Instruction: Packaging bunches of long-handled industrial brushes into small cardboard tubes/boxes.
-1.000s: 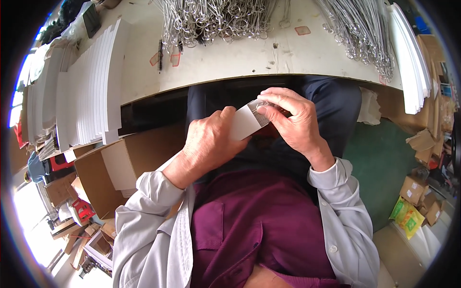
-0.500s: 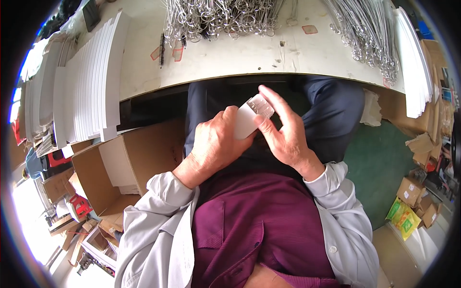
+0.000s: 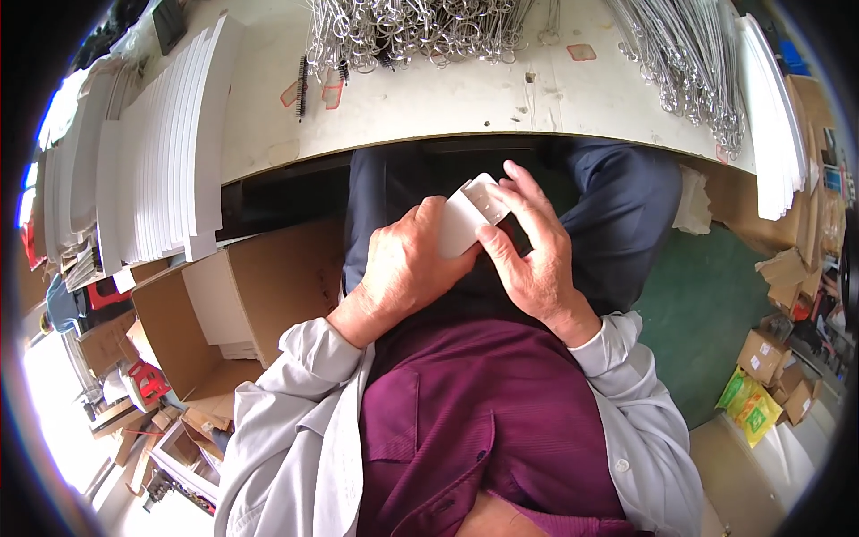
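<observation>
A small white cardboard box (image 3: 459, 224) is held over my lap, tilted, with one end open and turned up and to the right. My left hand (image 3: 403, 255) is closed around its lower left side. My right hand (image 3: 540, 251) is at the open end (image 3: 486, 202), thumb against the near edge and bent fingers at the far edge. Pale inner walls show in that opening. What lies deeper in the box cannot be made out.
On the white table (image 3: 394, 112) lie bundles of looped metal wires (image 3: 420, 31), with more wires (image 3: 689, 72) at the right. White folded card stacks stand at the left (image 3: 170, 152) and right (image 3: 774, 125). An open brown carton (image 3: 246, 304) is left of my legs.
The shiny metal pieces visible at the box's end are out of sight, and the opening now shows pale walls. My right fingers have bent inward onto the box's edge; my left hand has hardly moved.
</observation>
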A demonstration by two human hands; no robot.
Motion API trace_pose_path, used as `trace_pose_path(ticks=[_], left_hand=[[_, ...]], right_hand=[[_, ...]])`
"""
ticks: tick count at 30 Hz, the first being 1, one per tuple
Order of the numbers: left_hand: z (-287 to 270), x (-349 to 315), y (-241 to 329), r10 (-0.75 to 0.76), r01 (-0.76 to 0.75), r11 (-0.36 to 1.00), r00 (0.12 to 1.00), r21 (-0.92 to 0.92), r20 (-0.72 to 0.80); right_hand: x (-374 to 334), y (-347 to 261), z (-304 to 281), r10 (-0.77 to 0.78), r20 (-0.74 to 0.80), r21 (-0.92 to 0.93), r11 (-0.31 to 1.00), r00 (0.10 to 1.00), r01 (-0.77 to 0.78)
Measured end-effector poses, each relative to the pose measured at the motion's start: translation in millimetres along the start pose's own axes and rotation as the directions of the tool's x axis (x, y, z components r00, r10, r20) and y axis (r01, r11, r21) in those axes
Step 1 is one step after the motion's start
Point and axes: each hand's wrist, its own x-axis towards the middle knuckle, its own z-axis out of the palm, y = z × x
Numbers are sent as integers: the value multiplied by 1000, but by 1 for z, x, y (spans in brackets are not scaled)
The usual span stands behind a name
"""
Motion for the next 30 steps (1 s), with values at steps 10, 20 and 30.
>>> trace_pose_path(ticks=[10, 20, 30], left_hand=[[6, -3, -4, 27, -29, 995, 999, -92, -29], [3, 9, -2, 31, -13, 943, 998, -334, 47], [14, 5, 0, 21, -3, 959, 998, -283, 61]], right_hand=[[4, 1, -22, 289, 362, 414, 802, 887, -430], [-2, 0, -8, 293, 149, 408, 852, 944, -329], [-6, 3, 5, 162, 16, 95, 982, 987, -163]])
